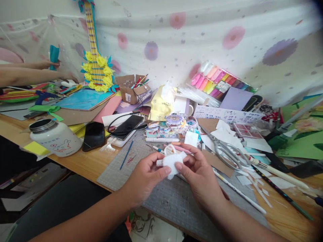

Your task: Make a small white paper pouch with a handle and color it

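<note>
A small white felt-like piece [173,163] with a round loop at its top and a short tab on the left is held up over the grey cutting mat [161,201]. My left hand [143,178] pinches its left side between thumb and fingers. On the other side, my right hand [203,174] grips it, thumb across the front and fingers behind. Part of the piece is hidden by both thumbs. Just beyond the hands lie a pencil and a pink stick, partly covered by my fingers.
Large scissors [228,151] and paper scraps lie at right, near several brushes. A stack of paper cutouts [164,129] stands behind the hands. Left are two phones and a wide white jar [57,139]. Another person's arms [27,72] reach in beside a flowered paper guitar [97,72].
</note>
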A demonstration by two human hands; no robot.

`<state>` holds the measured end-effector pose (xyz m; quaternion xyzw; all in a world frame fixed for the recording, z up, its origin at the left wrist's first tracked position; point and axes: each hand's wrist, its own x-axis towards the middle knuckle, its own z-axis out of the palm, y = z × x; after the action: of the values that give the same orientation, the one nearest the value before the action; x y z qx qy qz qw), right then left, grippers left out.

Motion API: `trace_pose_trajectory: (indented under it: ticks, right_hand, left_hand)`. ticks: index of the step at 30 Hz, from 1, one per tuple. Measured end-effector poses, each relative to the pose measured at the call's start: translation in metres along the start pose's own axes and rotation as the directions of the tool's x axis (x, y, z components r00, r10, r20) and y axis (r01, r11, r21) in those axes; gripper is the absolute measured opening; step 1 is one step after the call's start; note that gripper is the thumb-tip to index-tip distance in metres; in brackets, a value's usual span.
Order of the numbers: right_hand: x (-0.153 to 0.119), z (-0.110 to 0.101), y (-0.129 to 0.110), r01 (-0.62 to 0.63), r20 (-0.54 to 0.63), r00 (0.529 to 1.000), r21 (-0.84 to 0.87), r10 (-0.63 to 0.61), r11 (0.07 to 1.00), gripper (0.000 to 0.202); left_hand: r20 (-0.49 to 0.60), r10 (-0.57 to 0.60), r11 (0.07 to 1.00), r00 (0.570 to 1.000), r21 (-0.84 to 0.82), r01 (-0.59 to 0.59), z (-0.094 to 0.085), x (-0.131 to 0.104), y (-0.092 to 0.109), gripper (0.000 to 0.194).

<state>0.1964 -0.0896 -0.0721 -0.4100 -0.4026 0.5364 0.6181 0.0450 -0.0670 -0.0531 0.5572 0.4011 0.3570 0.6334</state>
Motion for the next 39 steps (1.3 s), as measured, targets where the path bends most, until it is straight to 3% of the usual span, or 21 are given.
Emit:
trace_pose_trajectory:
  ticks: [2,4,6,8,9,12,15,18,20,22,24,26,27,29,32,35,39]
  right_hand:
    - [0.000,-0.001,0.001,0.036,0.048,0.998,-0.071,-0.033,0.997,0.050]
    - [0.000,-0.004,0.002,0.101,0.100,0.991,-0.183,-0.084,0.978,0.054]
    - [0.001,-0.007,0.001,0.175,0.156,0.979,-0.343,-0.128,0.923,0.058]
    - [0.000,-0.009,-0.001,0.270,0.222,0.958,-0.503,-0.179,0.821,0.059]
    - [-0.001,-0.010,-0.003,0.332,0.259,0.941,-0.565,-0.219,0.755,0.058]
    - [-0.003,-0.011,-0.008,0.516,0.364,0.856,-0.655,-0.367,0.553,0.054]
    - [-0.004,-0.013,-0.010,0.612,0.420,0.781,-0.663,-0.462,0.431,0.050]
    - [-0.005,-0.015,-0.009,0.659,0.464,0.736,-0.660,-0.493,0.362,0.051]
    - [-0.006,-0.014,-0.008,0.681,0.496,0.721,-0.637,-0.484,0.361,0.045]
    - [-0.004,-0.013,-0.008,0.679,0.512,0.731,-0.609,-0.451,0.410,0.035]
    - [0.000,-0.013,-0.011,0.639,0.493,0.769,-0.590,-0.407,0.494,0.033]
    - [0.008,-0.017,-0.018,0.559,0.406,0.829,-0.593,-0.383,0.580,0.033]
    - [0.013,-0.021,-0.024,0.515,0.337,0.857,-0.601,-0.390,0.611,0.029]
    - [0.022,-0.034,-0.037,0.432,0.168,0.888,-0.627,-0.428,0.649,0.016]
    - [0.031,-0.060,-0.057,0.310,-0.020,0.899,-0.677,-0.438,0.668,0.014]
    - [0.031,-0.080,-0.069,0.233,0.019,0.925,-0.818,-0.380,0.526,0.012]
    - [0.026,-0.085,-0.067,0.280,0.246,0.957,-0.923,-0.154,0.266,0.011]
  left_hand:
    - [-0.068,0.095,0.980,0.993,0.182,-0.082,-0.005,0.000,-0.002,0.011]
    - [-0.087,0.359,0.835,0.929,0.474,-0.279,-0.014,0.000,-0.003,0.009]
    - [0.029,0.643,0.520,0.766,0.717,-0.464,-0.025,-0.001,-0.002,0.021]
    - [0.177,0.774,0.234,0.608,0.812,-0.535,-0.034,-0.003,-0.001,0.032]
    - [0.228,0.798,0.141,0.558,0.829,-0.541,-0.037,-0.004,0.000,0.036]
    - [0.309,0.821,0.007,0.480,0.835,-0.550,-0.040,-0.008,-0.001,0.042]
    - [0.292,0.849,0.010,0.440,0.825,-0.565,-0.035,-0.010,-0.003,0.039]
    - [0.228,0.837,0.107,0.497,0.822,-0.559,-0.028,-0.011,-0.002,0.032]
    - [0.215,0.778,0.214,0.590,0.792,-0.572,-0.025,-0.012,0.000,0.026]
    - [0.171,0.680,0.377,0.713,0.752,-0.540,-0.024,-0.012,0.002,0.019]
    - [0.018,0.537,0.597,0.843,0.698,-0.395,-0.027,-0.011,0.002,0.010]
    - [-0.186,0.330,0.821,0.926,0.540,-0.184,-0.030,-0.009,0.000,0.007]
    - [-0.254,0.218,0.903,0.942,0.419,-0.096,-0.032,-0.008,-0.001,0.009]
    - [-0.290,0.060,0.985,0.955,0.171,-0.010,-0.035,-0.006,-0.002,0.012]
    - [-0.277,0.014,0.999,0.961,-0.042,-0.027,-0.039,-0.002,-0.001,0.011]
    - [-0.266,0.005,0.995,0.964,-0.095,-0.031,-0.043,0.001,0.001,0.008]
    - [-0.262,-0.027,0.992,0.965,-0.124,-0.006,-0.049,0.003,0.003,0.008]
